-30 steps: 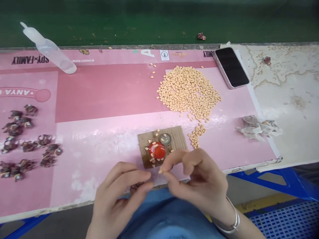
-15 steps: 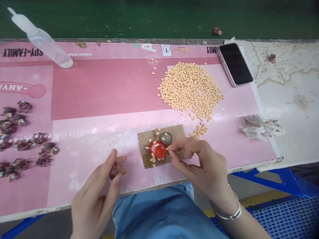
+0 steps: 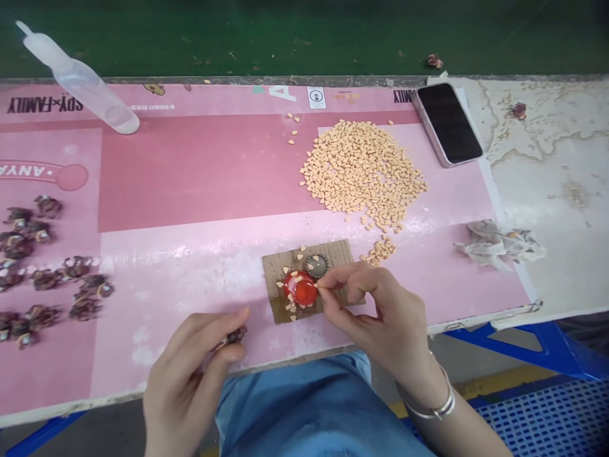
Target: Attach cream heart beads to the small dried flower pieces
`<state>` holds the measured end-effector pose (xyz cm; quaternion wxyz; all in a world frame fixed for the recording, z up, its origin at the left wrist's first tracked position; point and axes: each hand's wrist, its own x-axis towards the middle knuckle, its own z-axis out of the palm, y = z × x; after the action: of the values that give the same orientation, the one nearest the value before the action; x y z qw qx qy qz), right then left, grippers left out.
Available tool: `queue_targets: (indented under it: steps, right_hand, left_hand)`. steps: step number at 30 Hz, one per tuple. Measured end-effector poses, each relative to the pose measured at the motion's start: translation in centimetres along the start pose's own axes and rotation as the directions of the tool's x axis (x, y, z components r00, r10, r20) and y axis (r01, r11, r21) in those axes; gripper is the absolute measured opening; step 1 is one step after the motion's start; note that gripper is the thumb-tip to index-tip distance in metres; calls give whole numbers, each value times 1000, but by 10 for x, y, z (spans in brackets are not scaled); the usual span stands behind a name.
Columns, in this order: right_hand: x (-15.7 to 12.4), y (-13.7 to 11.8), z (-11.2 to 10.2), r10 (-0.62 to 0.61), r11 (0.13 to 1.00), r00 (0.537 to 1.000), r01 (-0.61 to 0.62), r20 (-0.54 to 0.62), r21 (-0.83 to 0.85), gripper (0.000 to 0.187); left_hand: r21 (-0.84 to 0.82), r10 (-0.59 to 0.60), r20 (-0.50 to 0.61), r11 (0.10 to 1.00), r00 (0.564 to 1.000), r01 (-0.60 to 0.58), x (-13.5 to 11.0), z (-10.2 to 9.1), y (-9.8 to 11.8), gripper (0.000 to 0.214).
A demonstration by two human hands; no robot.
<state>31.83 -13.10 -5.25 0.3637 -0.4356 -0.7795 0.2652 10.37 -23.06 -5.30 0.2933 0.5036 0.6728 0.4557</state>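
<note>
Two bare hands work at the near edge of the bench (image 3: 547, 184). The left hand (image 3: 190, 374) is pinched around a small dark brown flower piece (image 3: 236, 334). The piece is knobbly and petal-like, and pokes out past the tips of thumb and forefinger, just above the pink mat (image 3: 200, 190). The right hand (image 3: 385, 317), with a silver bangle (image 3: 431, 406) on its wrist, grips a tiny cream chip (image 3: 317, 287) between thumb and forefinger. The chip sits at the fingertips, touching or just beside the rim of a glossy red cap (image 3: 299, 291). That cap rests on a cardboard scrap (image 3: 340, 254) directly ahead of the fingers, strewn with more chips, with a metal bottle cap (image 3: 316, 264) just beyond it. Farther ahead of the right hand lies a heap of cream chips (image 3: 364, 168). Well off to the left of the left hand lies a cluster of dark brown pieces (image 3: 84, 307).
</note>
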Motion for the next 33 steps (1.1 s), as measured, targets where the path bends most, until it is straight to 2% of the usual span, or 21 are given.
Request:
queue_targets:
  steps: [4,7,10,12,15,18,20,24,27,30,33]
  right_hand:
    - [0,1,0,7,1000,1000,-7,-8,3,35]
    - [2,-4,-4,4,999,999,-3,-32,34,35]
    - [5,-16,-8,-32,992,999,35,-25,122,37]
    - [7,-24,-10,-72,979,997,65,27,193,40]
    - [10,-33,-8,-137,960,987,111,86,256,46]
    - [9,-33,-1,-171,956,983,150,62,252,48]
    - [7,-32,4,-186,955,982,174,31,241,45]
    - [-4,-31,6,-223,957,974,213,29,198,33]
    - [-16,-33,6,-257,964,966,254,32,74,23]
    - [-25,-32,10,-273,962,962,273,5,-10,24]
    - [-22,-26,11,-299,951,954,296,19,85,24]
  left_hand:
    - [-60,-132,-94,990,987,127,-4,14,15,31]
    - [-174,-263,-116,955,958,241,-6,26,30,27]
    - [-371,-342,-55,879,938,299,-5,34,39,14]
    - [-456,-356,0,831,934,317,-2,35,40,16]
    - [-509,-310,99,801,946,315,1,33,35,19]
    - [-522,-290,172,784,941,337,2,29,30,22]
    - [-520,-319,161,776,934,355,1,27,30,23]
    - [-491,-297,138,808,945,326,-1,28,31,20]
    - [-409,-237,56,881,970,239,-1,33,29,12]
    - [-281,-112,-25,955,993,101,2,39,25,7]
    - [-163,43,-19,985,999,-46,9,35,22,7]
